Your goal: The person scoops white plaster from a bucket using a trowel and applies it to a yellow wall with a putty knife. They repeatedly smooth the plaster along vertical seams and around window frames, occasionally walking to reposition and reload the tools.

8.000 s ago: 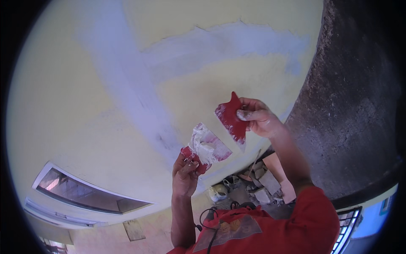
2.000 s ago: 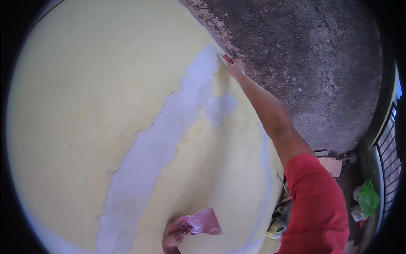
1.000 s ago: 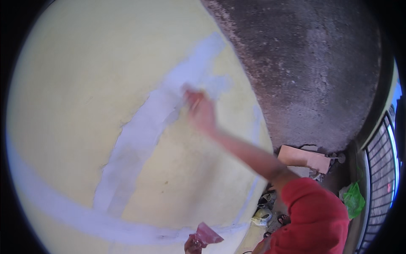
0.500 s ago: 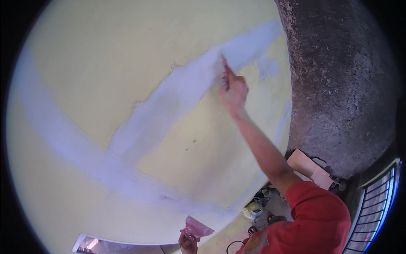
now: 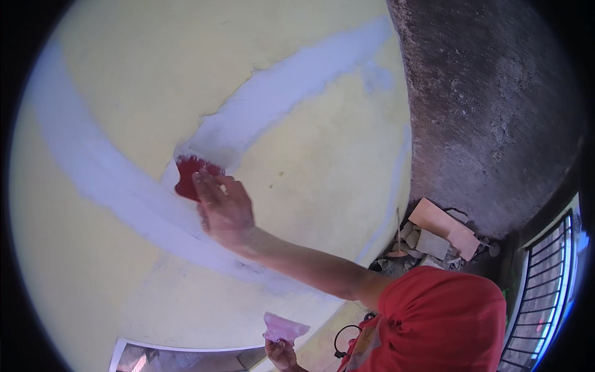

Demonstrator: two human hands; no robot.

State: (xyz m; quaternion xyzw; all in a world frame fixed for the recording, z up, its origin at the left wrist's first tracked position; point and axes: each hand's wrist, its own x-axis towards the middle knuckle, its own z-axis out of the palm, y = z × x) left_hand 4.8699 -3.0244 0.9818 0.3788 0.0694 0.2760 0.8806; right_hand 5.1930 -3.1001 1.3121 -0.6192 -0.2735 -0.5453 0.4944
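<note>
Right hand (image 5: 227,209) is gripping red scraper (image 5: 193,175) against pale wall strip (image 5: 297,73) | left hand (image 5: 281,355) is clasping pink scraper (image 5: 283,328) below right hand

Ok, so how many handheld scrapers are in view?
2: a dark red scraper in the right hand, over a pale band on the wall, and a pinkish scraper in the left hand, near the bottom edge.
</note>
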